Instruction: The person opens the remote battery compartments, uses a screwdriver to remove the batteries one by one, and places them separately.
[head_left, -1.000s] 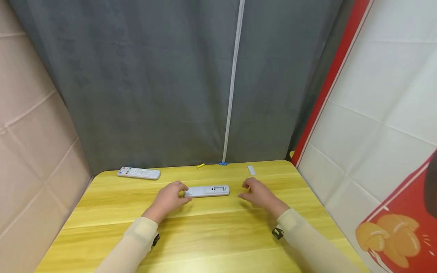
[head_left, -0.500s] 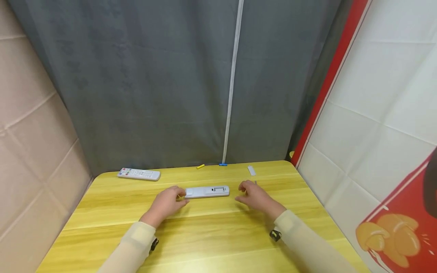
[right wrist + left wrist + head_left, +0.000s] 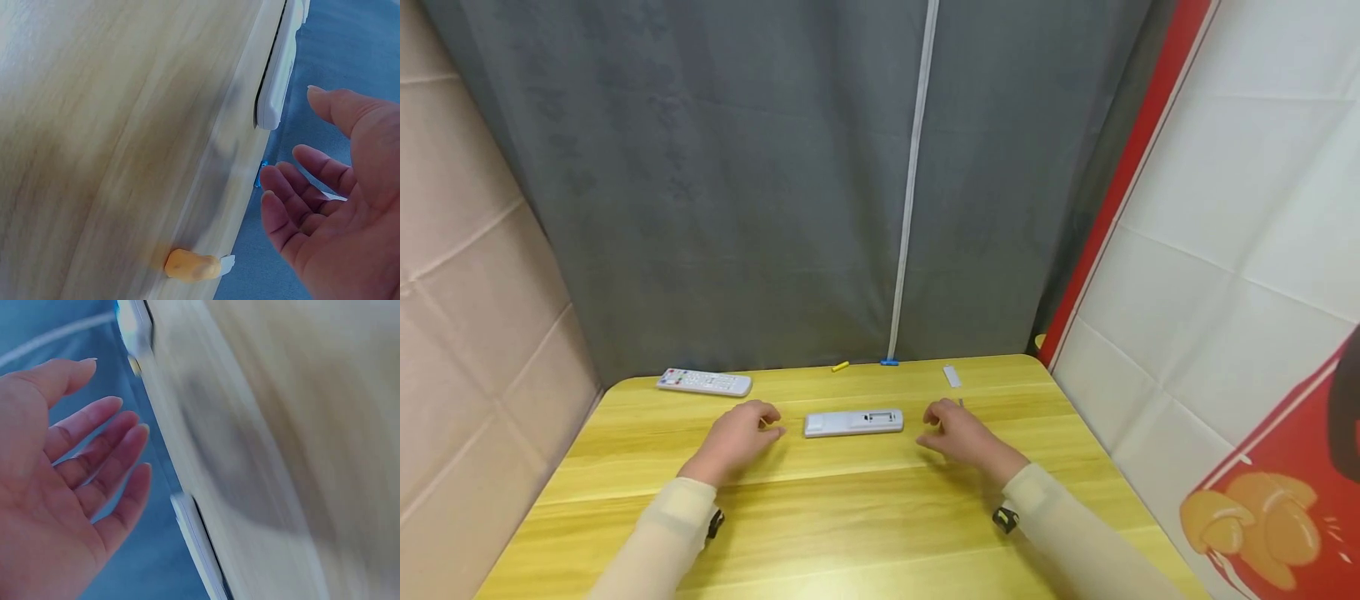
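A light grey remote control [image 3: 853, 422] lies back side up mid-table, its battery compartment uncovered at the right end. To its left, my left hand [image 3: 733, 439] hovers with loosely bent fingers, clear of the remote; in the left wrist view that hand [image 3: 69, 475] holds nothing. My right hand [image 3: 966, 433] is just off the remote's other end, fingers relaxed; the right wrist view shows this hand [image 3: 337, 200] without anything in it. Beyond the right hand lies a small pale battery cover [image 3: 952, 377]. An orange rounded object [image 3: 194, 265] of unclear kind shows in the right wrist view.
A second remote control [image 3: 703, 382], buttons up, lies at the table's back left. Along the back edge are a small yellow cylinder [image 3: 840, 366] and a small blue one [image 3: 889, 362]. A grey curtain [image 3: 760, 208] hangs behind the table [image 3: 865, 533].
My left hand has drawn back to the left, away from the remote's end. The right hand has shifted slightly left. The remote stays in place.
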`<move>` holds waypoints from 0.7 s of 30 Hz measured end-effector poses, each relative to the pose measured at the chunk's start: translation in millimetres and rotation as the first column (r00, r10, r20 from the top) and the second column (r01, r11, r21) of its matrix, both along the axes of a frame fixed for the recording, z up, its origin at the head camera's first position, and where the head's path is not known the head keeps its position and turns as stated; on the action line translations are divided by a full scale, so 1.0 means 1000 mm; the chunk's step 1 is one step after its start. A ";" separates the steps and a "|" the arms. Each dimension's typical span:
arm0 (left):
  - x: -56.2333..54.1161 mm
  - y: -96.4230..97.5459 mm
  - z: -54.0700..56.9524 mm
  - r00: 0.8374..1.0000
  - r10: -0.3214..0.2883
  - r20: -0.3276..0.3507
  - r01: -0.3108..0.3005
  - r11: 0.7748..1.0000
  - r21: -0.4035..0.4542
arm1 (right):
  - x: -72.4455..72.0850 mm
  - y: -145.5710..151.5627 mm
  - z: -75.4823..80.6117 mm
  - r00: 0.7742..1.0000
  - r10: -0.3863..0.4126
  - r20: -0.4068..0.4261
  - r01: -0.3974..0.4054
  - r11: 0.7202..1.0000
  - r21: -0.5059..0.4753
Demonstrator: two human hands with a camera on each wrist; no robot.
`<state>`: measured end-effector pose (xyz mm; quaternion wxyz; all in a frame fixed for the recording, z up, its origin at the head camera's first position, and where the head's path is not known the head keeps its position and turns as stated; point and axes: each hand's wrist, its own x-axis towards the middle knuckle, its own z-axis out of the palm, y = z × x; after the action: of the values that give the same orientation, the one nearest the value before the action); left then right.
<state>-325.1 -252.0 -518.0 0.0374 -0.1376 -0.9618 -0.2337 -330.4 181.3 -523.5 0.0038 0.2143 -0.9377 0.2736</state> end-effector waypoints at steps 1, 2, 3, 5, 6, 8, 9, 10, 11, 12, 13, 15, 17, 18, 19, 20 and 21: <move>-0.003 -0.007 0.000 1.000 0.006 -0.006 -0.006 1.000 -0.007 | 0.000 0.000 0.000 1.000 -0.001 0.002 0.001 1.000 -0.001; -0.005 -0.013 0.001 1.000 0.012 -0.010 -0.012 1.000 -0.012 | 0.001 0.000 0.000 1.000 -0.005 0.009 0.005 1.000 -0.002; -0.008 -0.020 0.001 1.000 0.018 -0.015 -0.018 1.000 -0.017 | 0.002 0.000 0.000 1.000 -0.007 0.013 0.007 1.000 0.003; -0.013 -0.034 0.002 0.999 0.024 -0.024 -0.025 0.999 -0.033 | 0.002 0.001 -0.001 1.000 -0.014 0.022 0.014 1.000 0.010; -0.014 -0.040 0.002 0.999 0.027 -0.032 -0.029 0.999 -0.041 | 0.002 0.002 -0.002 1.000 -0.015 0.024 0.015 1.000 0.012; -0.018 -0.051 0.003 0.998 0.034 -0.045 -0.037 0.998 -0.052 | 0.002 0.004 -0.003 1.000 -0.013 0.023 0.013 1.000 0.019; -0.019 -0.056 0.004 0.998 0.039 -0.051 -0.042 0.997 -0.058 | 0.002 0.005 -0.003 1.000 -0.011 0.021 0.011 1.000 0.022; -0.021 -0.061 0.004 0.997 0.044 -0.057 -0.047 0.997 -0.064 | 0.001 0.005 -0.004 1.000 -0.008 0.022 0.007 1.000 0.023; -0.023 -0.066 0.004 0.997 0.050 -0.060 -0.054 0.996 -0.065 | 0.002 0.006 -0.004 1.000 -0.004 0.022 0.004 1.000 0.022; -0.025 -0.070 0.004 0.996 0.058 -0.065 -0.062 0.996 -0.065 | 0.002 0.006 -0.003 1.000 -0.001 0.020 0.001 1.000 0.019; -0.027 -0.074 0.005 0.996 0.063 -0.068 -0.067 0.995 -0.067 | 0.002 0.006 -0.003 1.000 0.002 0.021 -0.003 1.000 0.023; -0.031 -0.082 0.005 0.994 0.075 -0.076 -0.080 0.994 -0.072 | 0.003 0.006 -0.002 1.000 0.006 0.019 -0.007 1.000 0.026; -0.035 -0.089 0.006 0.993 0.087 -0.077 -0.093 0.992 -0.081 | 0.004 0.006 -0.001 1.000 0.005 0.018 -0.006 1.000 0.025; -0.038 -0.092 0.007 0.993 0.088 -0.076 -0.095 0.992 -0.087 | 0.004 0.006 0.000 1.000 0.006 0.019 -0.006 1.000 0.025; -0.041 -0.096 0.007 0.993 0.095 -0.076 -0.102 0.990 -0.096 | 0.004 0.006 0.001 1.000 0.006 0.024 -0.006 1.000 0.027; -0.043 -0.099 0.007 0.992 0.102 -0.078 -0.110 0.988 -0.108 | 0.005 0.006 0.001 1.000 0.004 0.025 -0.005 1.000 0.026; -0.045 -0.102 0.008 0.991 0.109 -0.077 -0.118 0.986 -0.121 | 0.005 0.006 0.002 1.000 0.004 0.028 -0.004 1.000 0.022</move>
<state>-370.5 -354.3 -510.0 0.0756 -0.0929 -0.9789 -0.1653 -325.4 187.4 -521.6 -0.0123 0.2123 -0.9401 0.2663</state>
